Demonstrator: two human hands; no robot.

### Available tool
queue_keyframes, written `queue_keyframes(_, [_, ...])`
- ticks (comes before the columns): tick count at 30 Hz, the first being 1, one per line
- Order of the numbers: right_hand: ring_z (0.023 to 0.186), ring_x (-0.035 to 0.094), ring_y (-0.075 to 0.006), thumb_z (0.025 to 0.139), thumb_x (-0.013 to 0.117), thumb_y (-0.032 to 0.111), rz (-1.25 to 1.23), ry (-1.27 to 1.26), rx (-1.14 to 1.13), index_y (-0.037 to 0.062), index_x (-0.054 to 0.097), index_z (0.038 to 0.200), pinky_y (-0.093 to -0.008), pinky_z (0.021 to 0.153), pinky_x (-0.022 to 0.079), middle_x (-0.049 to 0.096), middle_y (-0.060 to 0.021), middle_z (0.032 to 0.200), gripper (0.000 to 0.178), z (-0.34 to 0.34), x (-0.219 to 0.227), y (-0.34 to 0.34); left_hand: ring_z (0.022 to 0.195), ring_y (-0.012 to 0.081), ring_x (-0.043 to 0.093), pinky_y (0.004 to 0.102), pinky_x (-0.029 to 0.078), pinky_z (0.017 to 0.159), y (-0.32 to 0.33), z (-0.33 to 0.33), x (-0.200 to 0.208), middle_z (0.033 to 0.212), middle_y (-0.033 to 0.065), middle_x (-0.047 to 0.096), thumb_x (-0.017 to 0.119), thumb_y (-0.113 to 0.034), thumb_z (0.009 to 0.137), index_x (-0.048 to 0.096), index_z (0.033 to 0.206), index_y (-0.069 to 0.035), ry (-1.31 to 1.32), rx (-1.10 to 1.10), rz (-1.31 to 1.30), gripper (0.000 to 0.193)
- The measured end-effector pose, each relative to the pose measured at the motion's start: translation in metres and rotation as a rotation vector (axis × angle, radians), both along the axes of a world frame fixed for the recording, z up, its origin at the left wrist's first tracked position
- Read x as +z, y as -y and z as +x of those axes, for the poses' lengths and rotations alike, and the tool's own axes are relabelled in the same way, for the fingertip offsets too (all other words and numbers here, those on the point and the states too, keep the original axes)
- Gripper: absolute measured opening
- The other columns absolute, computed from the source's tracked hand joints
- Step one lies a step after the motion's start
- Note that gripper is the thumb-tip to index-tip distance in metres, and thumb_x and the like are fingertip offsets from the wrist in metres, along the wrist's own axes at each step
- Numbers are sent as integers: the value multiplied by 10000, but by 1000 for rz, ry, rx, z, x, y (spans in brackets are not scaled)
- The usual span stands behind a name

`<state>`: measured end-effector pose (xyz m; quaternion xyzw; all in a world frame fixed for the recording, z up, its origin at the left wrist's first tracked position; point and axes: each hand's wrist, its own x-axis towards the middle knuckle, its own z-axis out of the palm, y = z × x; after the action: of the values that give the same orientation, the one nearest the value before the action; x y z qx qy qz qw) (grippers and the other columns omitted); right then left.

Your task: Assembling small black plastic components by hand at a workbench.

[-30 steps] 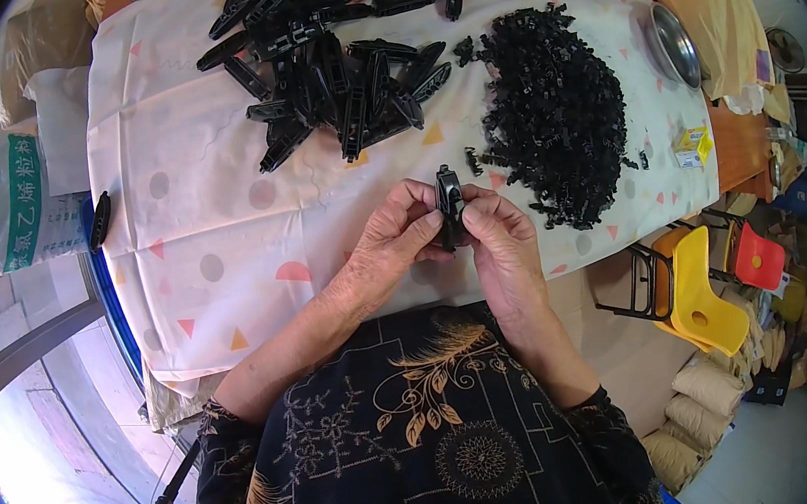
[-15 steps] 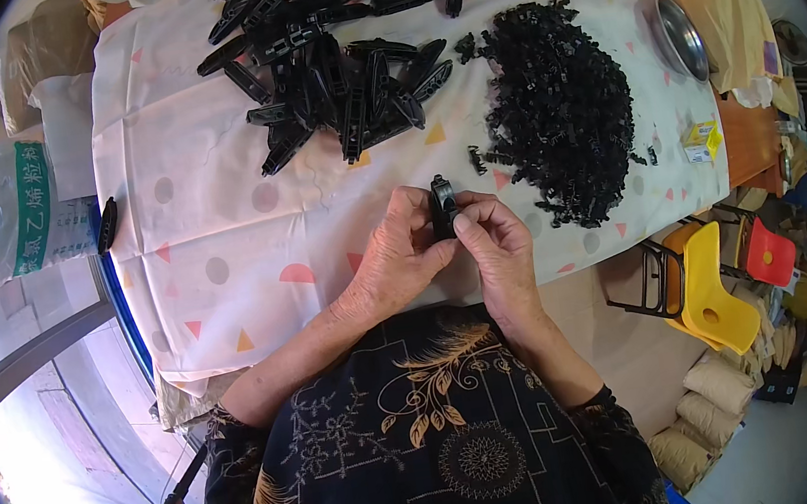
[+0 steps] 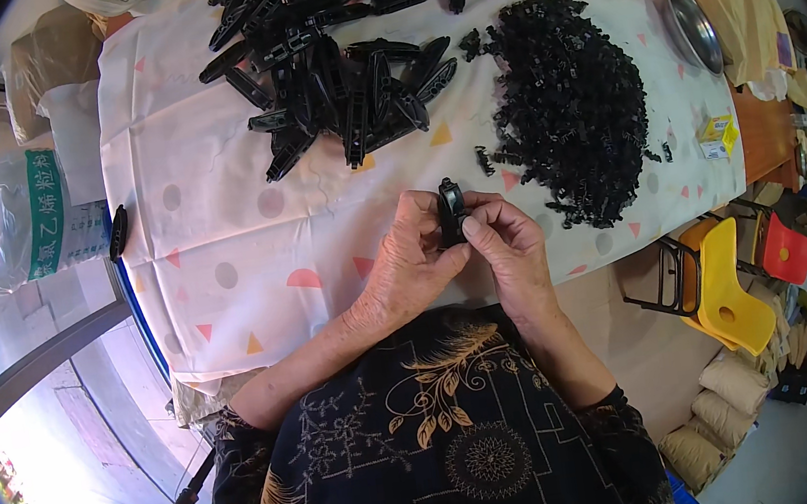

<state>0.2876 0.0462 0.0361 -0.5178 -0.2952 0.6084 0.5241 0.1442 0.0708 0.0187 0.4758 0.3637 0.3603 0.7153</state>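
Note:
Between my two hands, upright over the near edge of the table, is a long black plastic part (image 3: 452, 208) with a narrow tip. My left hand (image 3: 412, 256) grips it from the left with thumb and fingers. From the right, my right hand (image 3: 506, 239) pinches its lower half, the thumb pressed near its base. Whether a smaller piece is between the fingers I cannot tell. Beyond my hands lies a heap of similar long black plastic parts (image 3: 344, 98). To the right is a pile of small black plastic pieces (image 3: 573, 110).
A patterned cloth (image 3: 203, 176) covers the table. A metal bowl (image 3: 694, 30) and a small yellow-white box (image 3: 717, 137) stand at the right. One black part (image 3: 118, 234) lies at the left edge. Yellow (image 3: 731, 292) and red chairs (image 3: 784, 251) are at the right.
The whole view has shifted slightly, so everything sits a little further right. My hands keep the same grip on the black part.

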Motion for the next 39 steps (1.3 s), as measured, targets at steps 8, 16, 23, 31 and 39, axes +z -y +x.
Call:
queue_keyframes(8, [987, 541, -113, 897, 586, 36, 56, 101, 79, -7, 492, 1186, -251, 868, 448, 553, -77, 1149, 307, -6, 5, -1, 966, 134, 567, 278, 480, 826, 2, -1, -5, 1025, 98, 572, 557, 88, 855, 271, 1267, -67, -69, -53, 70, 525])
queue_keyframes(16, [1016, 585, -140, 875, 611, 14, -6, -160, 173, -8, 482, 1243, -267, 922, 461, 615, -67, 1102, 390, 5, 2, -1, 1006, 154, 575, 270, 474, 839, -7, -6, 15, 1076, 110, 566, 526, 110, 859, 121, 1431, -88, -107, -192, 56, 728])
queue_keyframes(23, [1002, 595, -136, 890, 552, -51, -25, -121, 92, -15, 488, 1182, -273, 916, 476, 618, -86, 1081, 301, 2, 2, -5, 896, 195, 640, 294, 504, 783, -16, -5, 16, 941, 123, 594, 536, 99, 831, 279, 1344, -51, -218, -150, 194, 593])
queue_keyframes(31, [904, 499, -272, 639, 771, 153, 393, 1471, 173, 72, 612, 930, -378, 764, 376, 533, -67, 995, 342, 45, 10, -48, 691, 321, 600, 402, 500, 644, -105, -14, 50, 871, 111, 588, 581, 2, 773, 533, 962, -82, -824, -7, 727, 212])
queue_keyframes(39, [809, 522, -204, 693, 753, 95, 618, 1517, 124, 68, 595, 873, -330, 714, 393, 571, -38, 923, 240, 48, 0, -50, 910, 271, 558, 356, 515, 692, -148, -14, 55, 944, 95, 533, 595, 16, 717, 544, 952, -65, -1208, -441, 1325, 254])
